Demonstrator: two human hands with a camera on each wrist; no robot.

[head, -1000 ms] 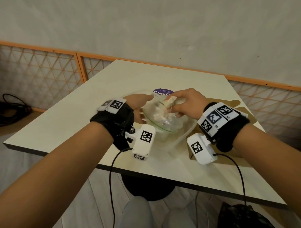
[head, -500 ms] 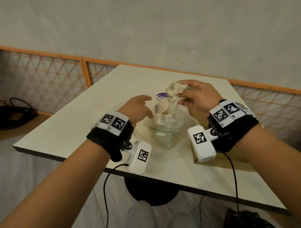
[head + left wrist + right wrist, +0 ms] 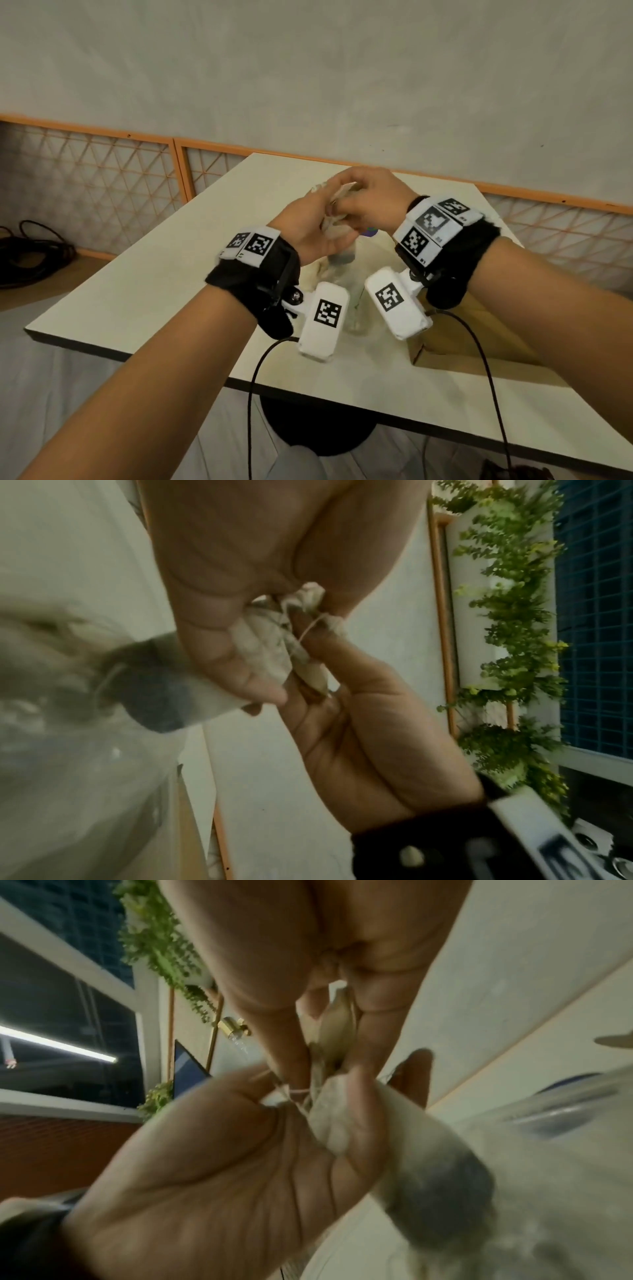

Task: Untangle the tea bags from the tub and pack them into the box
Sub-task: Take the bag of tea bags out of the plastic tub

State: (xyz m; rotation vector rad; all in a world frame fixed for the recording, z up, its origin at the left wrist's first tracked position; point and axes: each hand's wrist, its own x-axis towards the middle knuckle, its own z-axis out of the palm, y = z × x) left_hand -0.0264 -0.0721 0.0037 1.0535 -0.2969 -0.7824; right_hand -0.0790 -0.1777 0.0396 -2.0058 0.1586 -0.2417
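Observation:
Both hands are raised above the clear plastic tub [image 3: 358,322] and meet on a tangled clump of pale tea bags [image 3: 337,205]. My left hand [image 3: 323,219] pinches the clump from below, my right hand [image 3: 347,205] from above. In the left wrist view the crumpled tea bags [image 3: 263,647] sit between thumbs and fingers, with a thin string [image 3: 308,628] looped round a right finger. One darker tea bag [image 3: 435,1183] dangles blurred below the clump. The brown cardboard box [image 3: 442,346] lies at the table's right, partly hidden by my right wrist.
The tub stands on a pale square table [image 3: 171,284] on a black pedestal. A purple round label [image 3: 370,233] shows behind the hands. Orange-framed lattice panels [image 3: 102,178] line the wall. Black cables [image 3: 30,253] lie on the ledge at left.
My right hand lifted the tea bag clump up out of the tub. My left hand left the tub's side, rose and took hold of the clump too.

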